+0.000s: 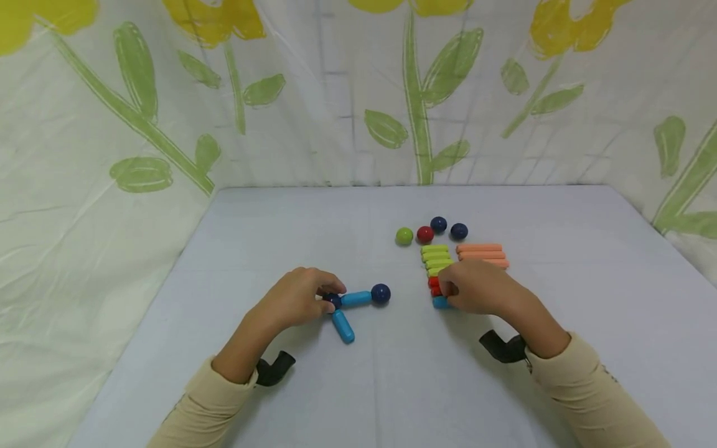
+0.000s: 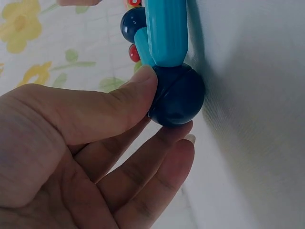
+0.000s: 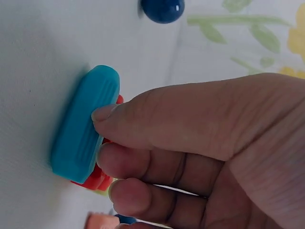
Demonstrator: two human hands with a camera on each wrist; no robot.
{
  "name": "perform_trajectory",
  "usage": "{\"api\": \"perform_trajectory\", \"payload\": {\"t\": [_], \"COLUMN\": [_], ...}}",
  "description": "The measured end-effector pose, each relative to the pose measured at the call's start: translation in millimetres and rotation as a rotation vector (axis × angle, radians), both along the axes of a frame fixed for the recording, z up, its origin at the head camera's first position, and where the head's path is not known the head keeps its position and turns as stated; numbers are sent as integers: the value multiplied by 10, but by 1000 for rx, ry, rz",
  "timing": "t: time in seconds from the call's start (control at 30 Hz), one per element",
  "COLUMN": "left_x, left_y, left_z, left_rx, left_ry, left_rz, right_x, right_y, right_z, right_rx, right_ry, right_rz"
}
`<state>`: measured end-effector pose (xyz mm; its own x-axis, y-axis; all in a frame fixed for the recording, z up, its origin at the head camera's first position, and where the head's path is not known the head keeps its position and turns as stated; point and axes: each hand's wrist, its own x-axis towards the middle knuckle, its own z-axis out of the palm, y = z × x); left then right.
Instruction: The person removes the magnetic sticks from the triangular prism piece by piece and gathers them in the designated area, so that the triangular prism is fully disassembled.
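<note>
My left hand (image 1: 302,295) pinches a dark blue ball (image 2: 178,100) between thumb and fingers, close over the table. Two light blue rods are joined to that ball: one rod (image 1: 356,299) points right and ends in another dark blue ball (image 1: 381,294), while the second rod (image 1: 343,327) points toward me. Over at the rows of rods, my right hand (image 1: 482,287) has its thumb and curled fingertips on a single light blue rod (image 3: 86,124). Red rods (image 3: 96,180) lie right behind it, partly covered by the fingers.
Several yellow-green rods (image 1: 437,256) lie in a row beyond the red ones, with orange rods (image 1: 480,256) to their right. At the back are a green ball (image 1: 404,236), a red ball (image 1: 425,234) and two dark blue balls (image 1: 459,231). A flowered cloth (image 1: 313,124) hangs behind the table.
</note>
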<state>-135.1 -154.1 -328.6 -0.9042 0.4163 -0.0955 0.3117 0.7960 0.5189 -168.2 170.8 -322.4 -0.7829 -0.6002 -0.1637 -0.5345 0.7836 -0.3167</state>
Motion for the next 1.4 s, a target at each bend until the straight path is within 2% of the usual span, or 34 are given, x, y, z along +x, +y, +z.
{"api": "perform_trajectory", "payload": {"t": [0.27,0.47,0.67,0.93,1.07,1.2,1.3,1.4], "left_x": [4,2,-5,-3,-4,-2,3,7], "left_y": [12,13,7,19,26,35,39,40], "left_z": [2,-13,-21,12,24,16,8,7], "left_rx": [-12,-10,-11,-1,-3,0,-5,-10], "left_ry": [16,24,22,16,20,22,22,24], "left_rz": [-3,-2,1,-4,-3,-14,-15,-12], "right_x": [30,63,67,58,59,52,41,-3], "right_y": [-171,-450,-740,-890,-904,-903,-868,-797], "right_z": [-67,-92,-111,-109,-90,-131,-168,-148], "right_rx": [-64,-118,-160,-156,-151,-77,-34,-63], "right_ry": [69,128,146,129,88,28,15,9], "right_rz": [76,139,177,153,150,149,161,156]}}
